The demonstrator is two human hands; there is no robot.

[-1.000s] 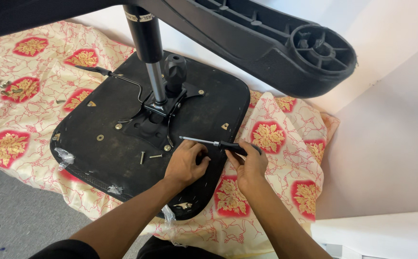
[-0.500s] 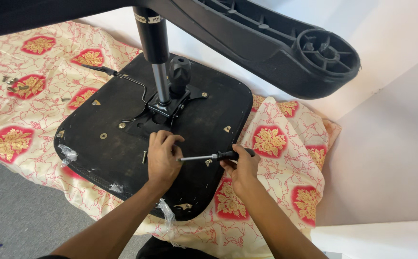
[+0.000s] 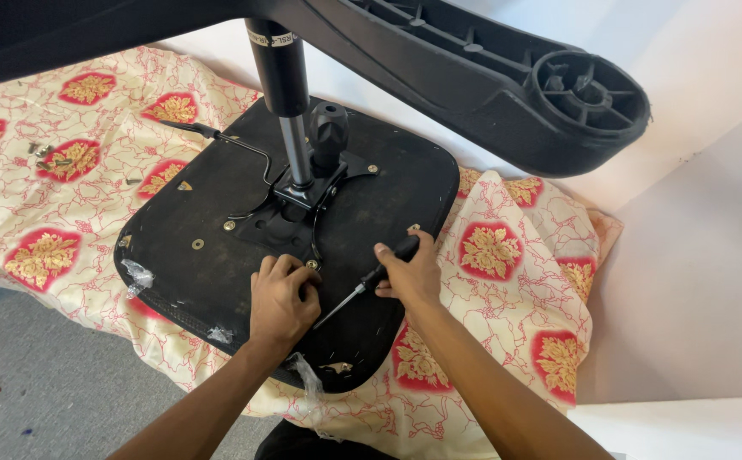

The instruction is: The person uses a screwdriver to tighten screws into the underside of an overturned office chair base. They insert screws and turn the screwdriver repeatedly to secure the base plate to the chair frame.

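An upside-down black chair seat (image 3: 200, 213) lies on a patterned cloth, with its metal mechanism plate (image 3: 290, 209) and gas cylinder (image 3: 281, 77) standing up from the middle. My left hand (image 3: 279, 300) rests on the seat near the plate's front corner, fingers curled around something small that I cannot make out. My right hand (image 3: 409, 273) grips the black handle of a screwdriver (image 3: 362, 288), whose shaft slants down to the left toward my left hand. A black knob (image 3: 328, 128) sits beside the cylinder.
The chair's black star base (image 3: 507, 77) with a caster socket hangs overhead at the top right. The cream and red cloth (image 3: 39, 196) covers the surface; several loose screws (image 3: 47, 153) lie on it at the far left. Grey floor (image 3: 30, 383) is at bottom left, white wall at right.
My left hand slid back toward the seat's near edge from the plate area. The screwdriver went from lying level above the seat to slanting down, tip beside my left hand.
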